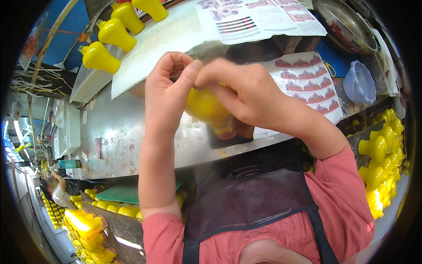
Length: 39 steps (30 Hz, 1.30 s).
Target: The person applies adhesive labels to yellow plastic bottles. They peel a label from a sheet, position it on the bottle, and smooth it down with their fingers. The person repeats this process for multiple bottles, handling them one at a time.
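A glossy yellow vase [204, 105] is on the metal-topped table in front of me, with a reddish patterned band near its base. Both my hands are at its upper end. My left hand [173, 77] is closed, thumb and forefinger pinched together beside the vase's neck. Fingers bent and brought together, my right hand [246, 90] is over the vase and partly smeared by motion. What the fingertips hold is too small and hidden to make out. To the right, under my right forearm, lies a sheet of reddish printed decals [307, 81].
Several yellow vases [101, 57] stand at the far left beside a white board [154, 42]. More printed sheets [259, 20] lie at the back. A lilac bucket [359, 83] and a metal basin [347, 26] are at right. Many vases fill both sides; another person [59, 191] is at far left.
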{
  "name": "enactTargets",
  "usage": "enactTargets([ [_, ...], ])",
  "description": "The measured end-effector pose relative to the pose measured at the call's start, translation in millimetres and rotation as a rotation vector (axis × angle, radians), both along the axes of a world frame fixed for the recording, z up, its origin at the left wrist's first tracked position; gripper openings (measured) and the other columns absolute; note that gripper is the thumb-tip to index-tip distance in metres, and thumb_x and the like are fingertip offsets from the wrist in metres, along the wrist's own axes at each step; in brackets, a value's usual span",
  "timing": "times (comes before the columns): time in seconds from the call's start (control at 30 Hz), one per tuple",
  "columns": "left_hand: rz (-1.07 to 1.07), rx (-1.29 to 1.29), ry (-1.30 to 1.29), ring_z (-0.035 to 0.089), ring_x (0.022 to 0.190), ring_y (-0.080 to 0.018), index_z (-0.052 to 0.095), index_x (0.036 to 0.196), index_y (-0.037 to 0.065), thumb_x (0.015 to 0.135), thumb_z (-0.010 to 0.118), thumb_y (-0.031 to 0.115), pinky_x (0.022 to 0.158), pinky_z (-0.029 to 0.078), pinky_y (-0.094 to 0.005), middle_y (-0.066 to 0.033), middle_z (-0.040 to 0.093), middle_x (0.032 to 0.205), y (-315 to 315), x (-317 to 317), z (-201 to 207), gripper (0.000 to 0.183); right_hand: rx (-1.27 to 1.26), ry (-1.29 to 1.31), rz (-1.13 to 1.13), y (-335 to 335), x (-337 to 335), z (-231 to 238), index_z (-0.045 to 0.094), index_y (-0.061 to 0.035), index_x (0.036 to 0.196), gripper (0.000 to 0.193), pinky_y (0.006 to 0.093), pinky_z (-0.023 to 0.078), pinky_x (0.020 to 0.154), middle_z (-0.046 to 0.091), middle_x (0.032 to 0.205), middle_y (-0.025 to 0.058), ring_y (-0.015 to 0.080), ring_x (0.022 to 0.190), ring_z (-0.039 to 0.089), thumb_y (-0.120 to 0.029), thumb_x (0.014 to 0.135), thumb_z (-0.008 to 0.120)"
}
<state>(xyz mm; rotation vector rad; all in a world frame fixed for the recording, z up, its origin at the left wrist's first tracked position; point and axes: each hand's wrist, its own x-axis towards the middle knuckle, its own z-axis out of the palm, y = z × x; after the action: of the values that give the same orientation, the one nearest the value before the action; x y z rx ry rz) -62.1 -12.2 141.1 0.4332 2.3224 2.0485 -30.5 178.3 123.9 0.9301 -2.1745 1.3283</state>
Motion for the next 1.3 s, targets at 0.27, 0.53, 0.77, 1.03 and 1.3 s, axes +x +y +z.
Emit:
enactTargets([
  [0.27,0.007,-0.014,0.024,0.061,0.081,-0.0078,0.069,0.096,0.000,0.088,0.077,0.009,0.076,0.050,-0.0223,-0.0017,0.069,0.090,-2,14,12,0.015,-0.070,-0.033,-0.127,12,6,-10,0.065,-0.0125,0.108,0.017,0.0420,0.054,0.064,0.071,0.091,0.0107,0.0363,0.077,0.069,-0.008,0.091,0.064],
  [0.53,0.066,-0.175,0.070,0.058,0.081,-0.0077,0.071,0.090,0.000,0.084,0.077,0.007,0.076,0.048,-0.0233,0.0008,0.068,0.086,7,33,16,0.011,0.215,0.216,-0.090,5,38,-13,0.063,-0.0152,0.114,0.036,0.0385,0.051,0.054,0.063,0.073,0.0066,0.0285,0.064,0.066,-0.012,0.080,0.071],
  [0.77,-0.004,-0.055,0.119,0.058,0.085,-0.0098,0.070,0.090,0.000,0.081,0.077,0.004,0.081,0.048,-0.0256,-0.0019,0.069,0.093,0,47,23,0.013,-0.059,0.048,-0.132,13,48,-13,0.068,-0.0118,0.108,0.022,0.0377,0.056,0.060,0.071,0.084,0.0097,0.0278,0.073,0.072,-0.004,0.088,0.064],
  [1.03,0.052,-0.295,0.240,0.066,0.102,-0.0159,0.069,0.094,-0.001,0.085,0.078,0.000,0.094,0.051,-0.0296,-0.0098,0.072,0.105,-2,53,19,0.013,0.167,0.241,-0.190,3,60,-20,0.068,-0.0163,0.107,0.022,0.0401,0.050,0.051,0.061,0.070,0.0062,0.0278,0.061,0.065,-0.012,0.085,0.067],
  [1.3,-0.026,0.058,0.071,0.063,0.102,-0.0150,0.068,0.107,-0.001,0.088,0.077,0.004,0.093,0.051,-0.0301,-0.0069,0.071,0.110,-4,54,12,0.022,0.203,0.274,-0.176,9,58,-17,0.069,-0.0166,0.109,0.023,0.0393,0.050,0.051,0.062,0.072,0.0061,0.0266,0.061,0.065,-0.013,0.086,0.068],
])
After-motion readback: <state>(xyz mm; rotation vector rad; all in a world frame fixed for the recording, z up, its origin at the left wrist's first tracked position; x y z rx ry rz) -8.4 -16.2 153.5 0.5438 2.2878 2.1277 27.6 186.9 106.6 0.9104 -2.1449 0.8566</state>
